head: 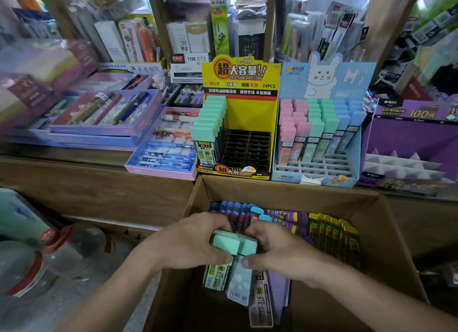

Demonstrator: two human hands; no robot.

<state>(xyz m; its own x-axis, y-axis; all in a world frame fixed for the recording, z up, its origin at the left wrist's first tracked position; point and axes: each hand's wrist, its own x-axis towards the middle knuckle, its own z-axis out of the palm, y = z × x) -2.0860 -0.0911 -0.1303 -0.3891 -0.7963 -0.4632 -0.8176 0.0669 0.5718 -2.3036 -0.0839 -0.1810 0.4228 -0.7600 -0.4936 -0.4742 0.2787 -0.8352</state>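
Note:
Both hands are down in a brown cardboard box (386, 235) holding a small bundle of mint-capped pencil-lead cases (233, 243). My left hand (190, 242) grips the bundle from the left, thumb under its caps. My right hand (277, 250) grips it from the right. More lead cases lie and stand in the box: blue ones (238, 212), purple ones (287, 217) and green-yellow ones (334, 235). On the counter behind stands a yellow display box (240, 83) with one row of mint cases (210, 123) on its left and black slots (247, 148) beside them.
A light-blue rabbit display (322, 83) with pink, mint and blue cases stands right of the yellow one. A purple display (416, 138) is at far right. Trays of pens (106, 111) fill the counter's left. Water bottles (37, 257) stand at lower left.

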